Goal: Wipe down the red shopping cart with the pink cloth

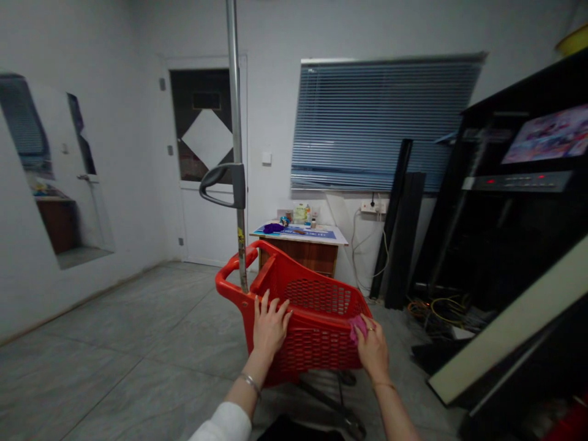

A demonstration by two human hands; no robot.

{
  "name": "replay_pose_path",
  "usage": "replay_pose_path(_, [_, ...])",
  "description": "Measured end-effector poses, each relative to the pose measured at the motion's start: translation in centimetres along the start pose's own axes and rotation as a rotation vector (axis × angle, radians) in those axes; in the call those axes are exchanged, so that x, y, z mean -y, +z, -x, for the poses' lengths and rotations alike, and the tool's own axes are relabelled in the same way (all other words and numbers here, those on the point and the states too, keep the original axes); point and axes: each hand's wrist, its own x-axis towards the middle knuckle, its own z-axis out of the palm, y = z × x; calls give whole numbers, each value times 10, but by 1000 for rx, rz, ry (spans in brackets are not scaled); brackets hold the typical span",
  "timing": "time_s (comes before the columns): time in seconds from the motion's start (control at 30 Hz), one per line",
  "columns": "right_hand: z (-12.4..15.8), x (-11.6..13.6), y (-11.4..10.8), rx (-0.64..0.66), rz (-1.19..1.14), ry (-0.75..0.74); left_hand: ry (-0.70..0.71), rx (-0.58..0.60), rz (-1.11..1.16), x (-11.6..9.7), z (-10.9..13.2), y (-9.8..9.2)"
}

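Observation:
A small red plastic shopping cart (321, 349) with slotted sides stands in front of me. A metal pole (235, 104) with a grey loop handle (223, 187) rises from its left end. My left hand (270, 327) rests on the near rim, its fingers spread and stretched over the edge. Bunched in my right hand (374, 352) is a pink cloth (356, 327), pressed against the near rim at the cart's right end. The fingers are closed round the cloth, and part of it is hidden behind them.
Behind the cart, a low desk (337, 236) carries a purple cloth (273, 228) and small bottles. A black rack (509, 226) with a lit screen and cables stands right. A long pale panel (509, 331) leans near my right arm. A white door (211, 226) is back left.

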Motion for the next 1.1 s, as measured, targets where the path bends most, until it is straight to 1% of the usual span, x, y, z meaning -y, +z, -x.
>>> replay_pose_path(0.07, [0,-5,-3,-28,28,48,-3,-3,11,-2,0,0])
replay_pose_path(0.13, [0,10,2,-52,49,38,-8,2,16,-3,0,0])
replay_pose_path(0.2, [1,42,13,-30,45,-32,-12,11,12,-4,-1,0])
replay_pose_path(0.27, [3,81,27,43,11,-133,-10,17,3,-4,-1,-1])
replay_pose_path(0.33, [4,115,38,95,-30,-201,0,19,-6,-3,-1,-2])
replay_pose_path(0.4, [6,135,45,105,-60,-218,14,23,-16,0,-1,-2])
replay_pose_path(0.47, [9,137,47,102,-86,-214,32,33,-27,5,0,-3])
replay_pose_path(0.53, [11,123,44,103,-109,-205,48,42,-32,9,1,-4])
replay_pose_path(0.63, [10,82,32,75,-110,-143,52,38,-29,15,1,-4])
replay_pose_path(0.73, [3,38,16,14,-78,-19,43,34,-24,16,0,-3])
replay_pose_path(0.8, [-2,19,9,-27,-54,66,35,36,-20,14,0,-1])
replay_pose_path(0.83, [-4,17,8,-45,-38,100,30,35,-17,13,-1,-1])
replay_pose_path(0.87, [-5,20,9,-60,-20,122,24,31,-13,11,-1,0])
replay_pose_path(0.93, [-4,41,17,-60,-2,108,16,21,-8,9,-2,0])
replay_pose_path(1.07, [4,114,44,87,-76,-104,12,21,-14,8,-2,0])
replay_pose_path(1.1, [6,130,49,115,-93,-136,16,24,-17,9,-2,-1])
